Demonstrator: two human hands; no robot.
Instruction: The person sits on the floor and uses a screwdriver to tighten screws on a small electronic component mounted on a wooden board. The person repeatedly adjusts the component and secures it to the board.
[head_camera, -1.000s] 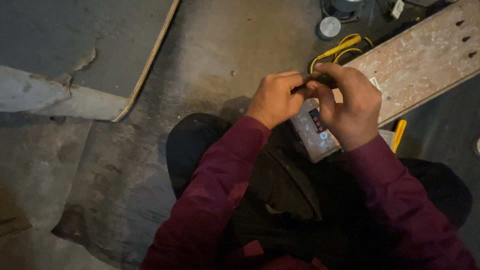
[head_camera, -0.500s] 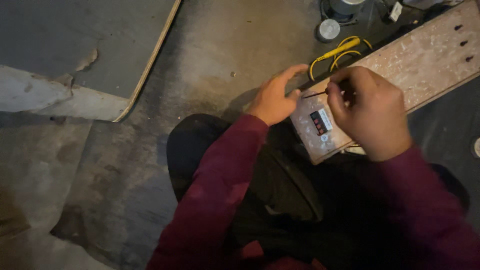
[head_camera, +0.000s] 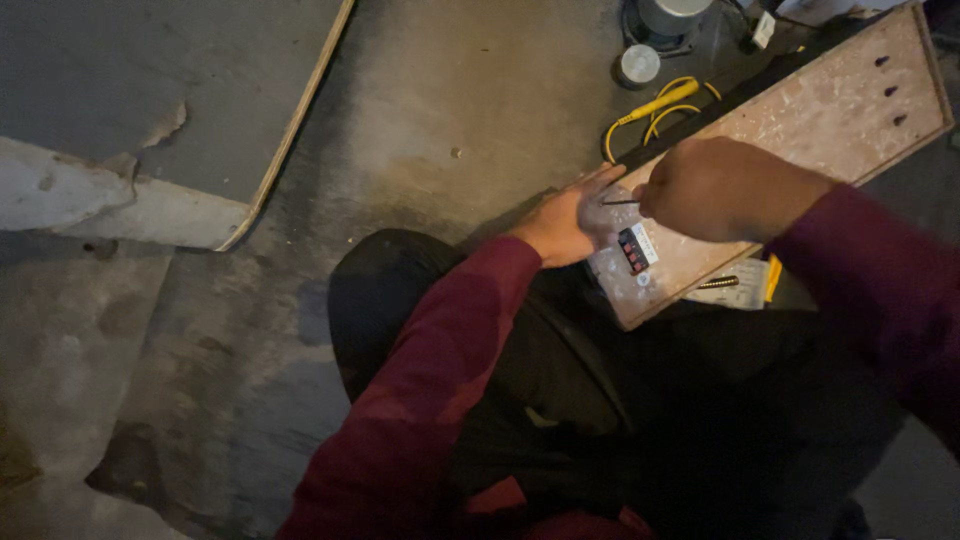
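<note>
Since 1 s ago both hands split apart & dropped from chest level onto the plank (head_camera: 800, 110). Left hand (head_camera: 565, 220) lies flat, fingers spread, prob. pinning the clear packet (head_camera: 625, 255) at plank's near end. Right hand (head_camera: 715, 190) is fisted on a thin dark tool (head_camera: 620, 202), tip over packet. Packet contents unclear.

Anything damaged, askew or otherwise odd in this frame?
Yes: the grey panel at upper left has a chipped patch on its surface and leans askew across the floor. The board under the right hand looks stained and worn.
</note>
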